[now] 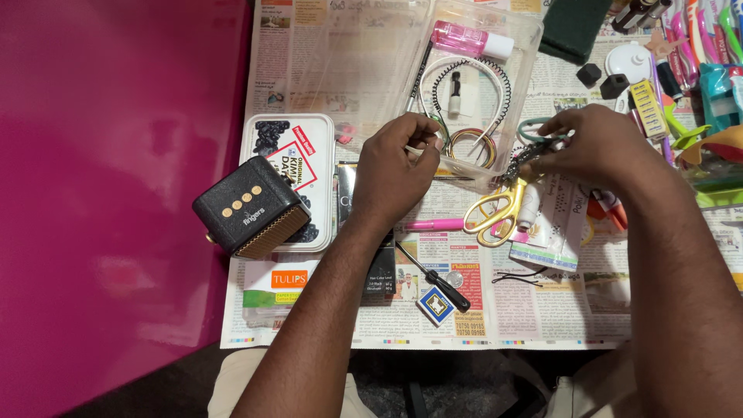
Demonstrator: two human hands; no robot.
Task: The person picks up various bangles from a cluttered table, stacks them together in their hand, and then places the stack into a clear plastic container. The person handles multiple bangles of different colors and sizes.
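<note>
My left hand [402,162] pinches the near rim of a clear plastic box [520,77] lying on newspaper. Inside the box are a pink bottle with a white cap [468,39], thin wire hairbands [495,73] and a stack of coloured bangles [470,144]. At the box's right corner my right hand [596,143] has its fingers closed on a dark beaded band [528,157], which hangs down toward the gold-handled scissors [497,210]. A green loop [532,126] shows just behind those fingers.
A black box-shaped speaker [251,209] rests on a white tin [290,143] at the left. A pink pen [433,224], a black screwdriver [435,272], a white packet [559,224], toothbrushes [708,31] and a green sponge [573,27] surround the hands. The newspaper [542,310] covers a pink table [116,193].
</note>
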